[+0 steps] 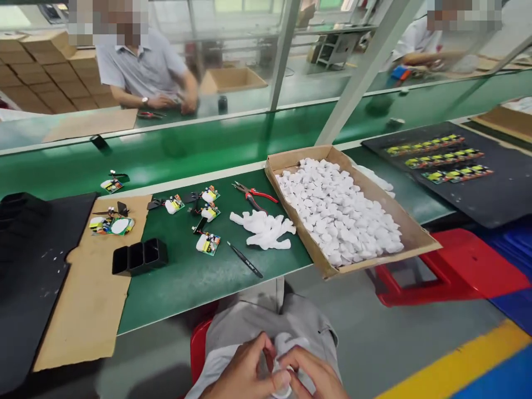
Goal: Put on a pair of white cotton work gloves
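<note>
Left hand (pixel 243 371): closed on a white glove (pixel 286 346), held over the lap.
Right hand (pixel 316 374): fingers pinched on the same glove; wrist cut off by the frame edge.
Glove: mostly hidden between both hands.
Beyond hands: tweezers (pixel 245 259) on tabletop (pixel 187 277).

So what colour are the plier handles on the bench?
Red, on the pliers; head view.

The desk (pixel 199 277) is dark green; the cardboard tray (pixel 411 233) is plain brown, heaped with white pieces (pixel 336 210); the pliers (pixel 255 195) have red handles; the tweezers (pixel 245 260) are black; the gloves (pixel 266 230) are white; the small boxes (pixel 139 256) are black; the stool (pixel 457 266) is red; the floor (pixel 374 338) is grey with a yellow stripe (pixel 457 354) and blue beyond; the trousers (pixel 266 327) are grey; the circuit boards (pixel 208 243) are green with yellow and white parts.
</note>
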Available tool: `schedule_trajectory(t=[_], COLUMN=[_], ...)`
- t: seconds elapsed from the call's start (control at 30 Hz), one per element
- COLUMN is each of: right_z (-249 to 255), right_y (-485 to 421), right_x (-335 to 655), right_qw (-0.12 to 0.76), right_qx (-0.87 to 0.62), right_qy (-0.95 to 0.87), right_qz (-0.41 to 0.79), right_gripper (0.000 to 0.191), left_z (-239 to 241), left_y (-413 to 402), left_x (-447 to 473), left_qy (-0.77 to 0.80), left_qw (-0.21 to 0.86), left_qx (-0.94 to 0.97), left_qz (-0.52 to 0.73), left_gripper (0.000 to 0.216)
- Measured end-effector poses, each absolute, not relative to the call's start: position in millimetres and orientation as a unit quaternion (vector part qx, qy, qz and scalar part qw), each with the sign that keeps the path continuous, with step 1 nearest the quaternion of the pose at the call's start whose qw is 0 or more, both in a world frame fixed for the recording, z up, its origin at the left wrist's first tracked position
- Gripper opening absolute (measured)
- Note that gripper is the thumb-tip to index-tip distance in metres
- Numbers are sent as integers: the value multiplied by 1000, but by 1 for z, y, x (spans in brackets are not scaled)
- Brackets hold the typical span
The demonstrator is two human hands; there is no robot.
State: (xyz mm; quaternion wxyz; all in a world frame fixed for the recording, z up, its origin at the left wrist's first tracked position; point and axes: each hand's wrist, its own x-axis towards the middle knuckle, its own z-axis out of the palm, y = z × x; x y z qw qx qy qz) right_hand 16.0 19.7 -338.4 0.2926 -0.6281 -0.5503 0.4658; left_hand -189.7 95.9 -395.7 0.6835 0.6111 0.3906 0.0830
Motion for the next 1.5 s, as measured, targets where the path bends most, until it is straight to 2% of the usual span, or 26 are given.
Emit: schedule_trajectory(t=[0.07, 0.13, 0.2, 0.3, 0.37, 0.47, 0.5, 0.57, 0.63, 0.73, 0.8, 0.93, 1.1, 1.17, 1.3, 1.4, 1.5], right_z=[-314, -301, -299, -309, -319, -331, -333, -334, -334, -335, -339, -348, -348, -350, -366, -380, -387], right_y=[35, 45, 47, 41, 33, 20, 17, 12, 12, 25, 40, 70, 83, 85, 88, 89, 85], right_x=[2, -11, -23, -40, -48, -50, -48, -45, -45, -58, -72, -84, -64, -55, -43, -37, -36], right_qw=[240, 212, 204, 224, 283, 447, 496, 539, 516, 411, 365, 383, 382, 384, 374, 379, 388], right_qx=[-656, -696, -731, -761, -772, -748, -729, -701, -700, -698, -678, -644, -630, -637, -650, -669, -660], right_qy=[-535, -546, -540, -493, -467, -409, -383, -341, -328, -358, -380, -405, -427, -405, -319, -242, -207], right_qz=[475, 416, 364, 357, 326, 271, 277, 319, 369, 465, 513, 524, 525, 532, 580, 592, 609], right_gripper=[15, 12, 10, 11, 17, 20, 25, 37, 44, 36, 44, 30, 31, 36, 51, 61, 65], left_z=[-390, -386, -382, -377, -376, -374, -373, -368, -361, -353, -353, -372, -398, -398, -386, -382, -385], left_y=[99, 98, 95, 87, 85, 88, 92, 102, 115, 130, 135, 132, 119, 115, 114, 116, 116], left_x=[-204, -216, -225, -231, -232, -228, -226, -223, -221, -220, -221, -226, -240, -243, -235, -220, -212], left_qy=[370, 375, 393, 415, 427, 470, 488, 511, 509, 495, 499, 531, 583, 585, 498, 445, 459], left_qw=[691, 687, 679, 683, 700, 732, 741, 759, 781, 807, 806, 766, 704, 694, 759, 810, 811], left_qx=[615, 614, 605, 574, 536, 429, 381, 286, 209, 139, 113, 91, 124, 171, 269, 275, 258], left_qz=[82, 102, 134, 177, 200, 243, 258, 284, 295, 290, 297, 350, 386, 383, 321, 265, 254], left_gripper=[41, 40, 39, 38, 37, 45, 49, 52, 50, 49, 49, 63, 44, 42, 61, 66, 65])
